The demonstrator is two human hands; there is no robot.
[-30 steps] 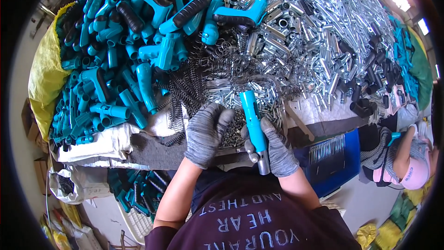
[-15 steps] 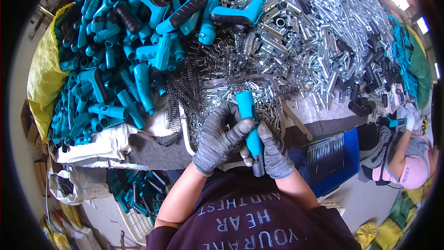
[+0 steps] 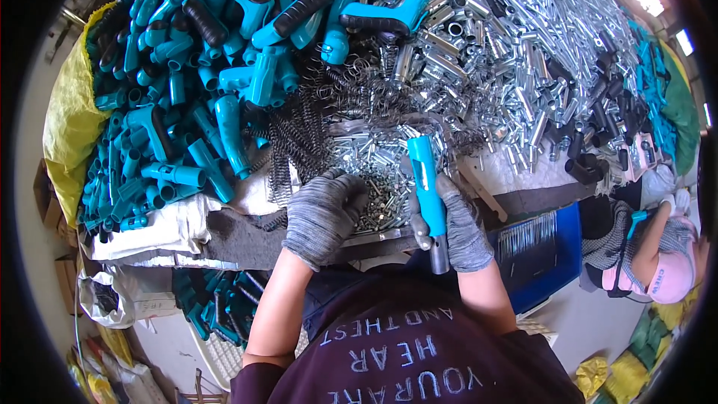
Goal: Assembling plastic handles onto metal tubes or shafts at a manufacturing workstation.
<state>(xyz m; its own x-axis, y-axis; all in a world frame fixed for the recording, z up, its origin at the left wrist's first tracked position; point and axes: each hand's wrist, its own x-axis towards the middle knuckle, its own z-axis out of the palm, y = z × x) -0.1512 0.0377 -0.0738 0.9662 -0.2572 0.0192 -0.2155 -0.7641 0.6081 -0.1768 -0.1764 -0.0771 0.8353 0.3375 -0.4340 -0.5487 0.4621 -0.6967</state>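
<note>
Grips turquoise tube (image 3: 428, 191) in right hand (image 3: 465, 233) at the near edge of the bench (image 3: 250, 243), metal end (image 3: 439, 256) pointing back toward the body. Holds left hand (image 3: 323, 217) curled beside the small metal parts (image 3: 383, 198) — cannot tell whether empty or loaded. Advise: steady turquoise tube low on its length, keep fingers clear of the far rim, lift small metal parts singly, avoid snagging springs (image 3: 295, 138). Note lettering on dark shirt (image 3: 351, 378), inverted in view, and on co-worker's pink clothing (image 3: 669, 277) — find no brand legible on turquoise tube.
</note>
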